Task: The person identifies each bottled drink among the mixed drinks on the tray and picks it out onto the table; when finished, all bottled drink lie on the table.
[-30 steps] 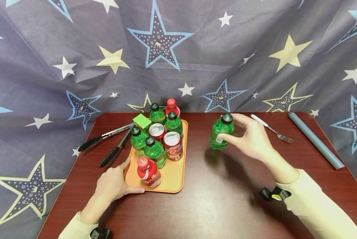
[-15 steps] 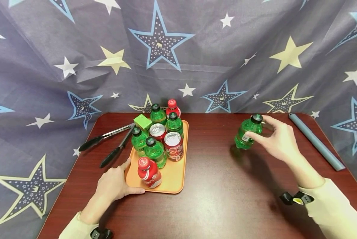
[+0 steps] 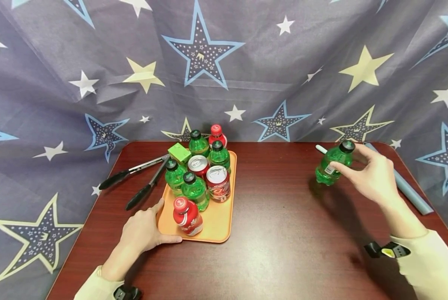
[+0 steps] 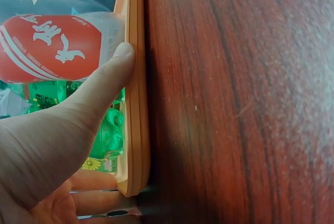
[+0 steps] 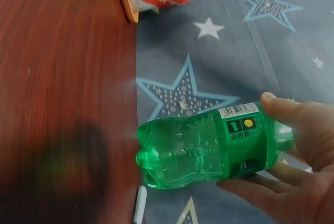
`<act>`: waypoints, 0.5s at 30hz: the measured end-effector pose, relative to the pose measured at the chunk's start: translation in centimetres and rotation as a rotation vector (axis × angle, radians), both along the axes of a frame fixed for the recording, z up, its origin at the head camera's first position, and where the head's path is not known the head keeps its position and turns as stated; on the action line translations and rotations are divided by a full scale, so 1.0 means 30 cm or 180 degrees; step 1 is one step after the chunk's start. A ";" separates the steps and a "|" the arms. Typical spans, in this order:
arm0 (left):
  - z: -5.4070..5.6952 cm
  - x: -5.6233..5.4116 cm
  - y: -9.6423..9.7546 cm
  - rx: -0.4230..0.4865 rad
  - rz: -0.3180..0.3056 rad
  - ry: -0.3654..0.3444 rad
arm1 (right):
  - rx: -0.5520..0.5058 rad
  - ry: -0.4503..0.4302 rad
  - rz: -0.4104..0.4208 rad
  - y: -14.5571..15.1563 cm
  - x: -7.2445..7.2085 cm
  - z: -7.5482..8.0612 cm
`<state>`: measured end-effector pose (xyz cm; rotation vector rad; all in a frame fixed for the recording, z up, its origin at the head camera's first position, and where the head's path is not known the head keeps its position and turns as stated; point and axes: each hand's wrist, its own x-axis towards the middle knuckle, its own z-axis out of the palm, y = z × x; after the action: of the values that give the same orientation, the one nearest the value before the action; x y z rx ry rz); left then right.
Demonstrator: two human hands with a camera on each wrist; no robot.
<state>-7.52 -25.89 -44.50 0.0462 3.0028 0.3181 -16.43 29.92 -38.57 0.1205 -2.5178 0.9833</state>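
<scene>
My right hand holds a green soda bottle with a black cap, thumb and fingers around its upper part. It hangs tilted above the table at the right, its base clear of the wood. My left hand rests at the near left corner of an orange tray; its thumb lies along the front rim and its fingers along the left side. On the tray stand red bottles, several green bottles, two red cans and a bright green box.
Black-handled tongs lie left of the tray. Behind the held bottle, a white handle shows; the rest of that item is hidden. A grey-blue tube lies along the table's right edge. A star-patterned curtain hangs behind the table.
My right hand has carried the green soda bottle to the right, away from the tray, and now covers the fork's tines. My left hand and the tray have stayed in place.
</scene>
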 end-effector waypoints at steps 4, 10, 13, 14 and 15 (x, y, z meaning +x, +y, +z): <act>-0.002 -0.002 0.000 -0.0005 -0.0006 -0.0011 | -0.0037 -0.0032 -0.0096 0.037 -0.004 0.001; -0.007 -0.006 -0.001 -0.0018 -0.0062 0.0036 | -0.0013 -0.0127 -0.0288 0.094 -0.004 -0.006; -0.009 -0.007 -0.001 -0.0029 -0.0075 0.0029 | -0.0048 -0.0184 -0.0367 0.120 -0.004 -0.013; -0.008 -0.008 -0.002 -0.0035 -0.0082 0.0022 | -0.0064 -0.0217 -0.0402 0.128 -0.003 -0.016; -0.009 -0.009 -0.002 -0.0038 -0.0087 0.0017 | -0.0074 -0.0252 -0.0433 0.136 -0.002 -0.019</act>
<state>-7.79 -25.95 -44.76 0.0869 3.0063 0.2977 -16.49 34.00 -39.14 -0.0974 -2.5466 0.9796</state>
